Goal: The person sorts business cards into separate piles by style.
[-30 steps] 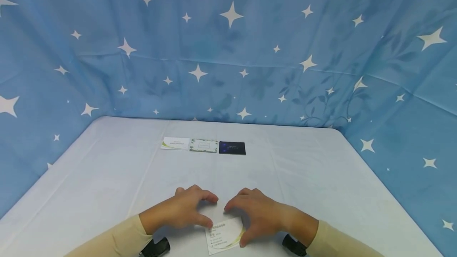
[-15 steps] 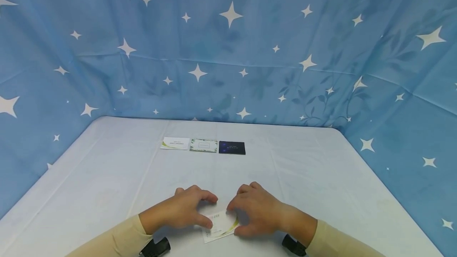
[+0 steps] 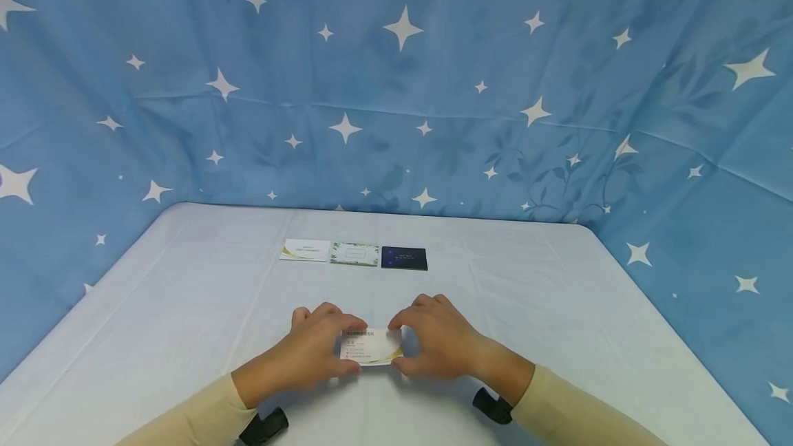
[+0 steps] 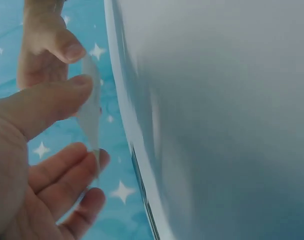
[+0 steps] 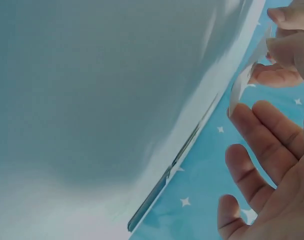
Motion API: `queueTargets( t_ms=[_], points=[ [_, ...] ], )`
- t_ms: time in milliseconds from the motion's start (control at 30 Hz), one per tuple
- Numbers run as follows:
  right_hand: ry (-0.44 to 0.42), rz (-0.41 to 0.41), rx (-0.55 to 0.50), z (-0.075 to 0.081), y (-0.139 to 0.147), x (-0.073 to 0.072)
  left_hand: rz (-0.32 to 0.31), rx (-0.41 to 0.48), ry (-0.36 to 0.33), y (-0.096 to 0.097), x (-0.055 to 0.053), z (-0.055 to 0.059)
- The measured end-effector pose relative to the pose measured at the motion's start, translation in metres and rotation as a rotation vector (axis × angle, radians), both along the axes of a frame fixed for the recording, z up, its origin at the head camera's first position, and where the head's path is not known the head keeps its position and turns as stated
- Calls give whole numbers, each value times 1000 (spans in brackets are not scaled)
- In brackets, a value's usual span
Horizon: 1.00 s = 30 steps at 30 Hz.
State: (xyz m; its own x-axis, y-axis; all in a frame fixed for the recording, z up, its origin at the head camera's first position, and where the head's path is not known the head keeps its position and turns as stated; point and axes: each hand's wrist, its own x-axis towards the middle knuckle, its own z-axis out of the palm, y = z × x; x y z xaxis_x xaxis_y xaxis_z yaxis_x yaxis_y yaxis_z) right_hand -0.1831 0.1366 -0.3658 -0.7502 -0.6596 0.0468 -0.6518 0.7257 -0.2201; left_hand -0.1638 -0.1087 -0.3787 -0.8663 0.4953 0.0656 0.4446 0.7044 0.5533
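A white business card (image 3: 370, 347) with printed lines and a yellow-green curve is held between both hands, raised off the table in the wrist views. At its left end, my left hand (image 3: 310, 351) pinches it with thumb and index finger. My right hand (image 3: 441, 341) grips the opposite end the same way. Seen from the left wrist, the card (image 4: 90, 112) appears nearly edge-on and slightly bowed. The right wrist view shows the card (image 5: 248, 72) between thumb and fingertips (image 5: 239, 114), its printed face mostly turned away.
Toward the far side of the white-covered table (image 3: 186, 308) lie a white card (image 3: 305, 250), a leaf-bordered card (image 3: 354, 254) and a dark card (image 3: 405, 258), side by side in a row. A blue star-patterned curtain (image 3: 372, 74) hangs behind the table.
The business card has come up off the table and moved away from the body, straightening level. The right hand has shifted forward with it, and the left hand now pinches its left end.
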Motion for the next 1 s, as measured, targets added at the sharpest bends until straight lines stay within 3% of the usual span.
queueTargets(
  t_ms=[200,400,600,767,1000],
  points=[
    [77,-24,-36,3,-24,-24,102,-11,47,-22,-22,2],
    [120,-40,-23,4,-55,-59,136,-9,66,-50,-52,-1],
    [90,-60,16,2,-86,-96,169,-62,45,-73,-88,0],
    [57,-125,42,-3,-109,-122,176,-110,32,-86,-117,4],
    [-10,-214,58,-4,-129,-144,195,-142,-17,-96,-145,1]
  ],
)
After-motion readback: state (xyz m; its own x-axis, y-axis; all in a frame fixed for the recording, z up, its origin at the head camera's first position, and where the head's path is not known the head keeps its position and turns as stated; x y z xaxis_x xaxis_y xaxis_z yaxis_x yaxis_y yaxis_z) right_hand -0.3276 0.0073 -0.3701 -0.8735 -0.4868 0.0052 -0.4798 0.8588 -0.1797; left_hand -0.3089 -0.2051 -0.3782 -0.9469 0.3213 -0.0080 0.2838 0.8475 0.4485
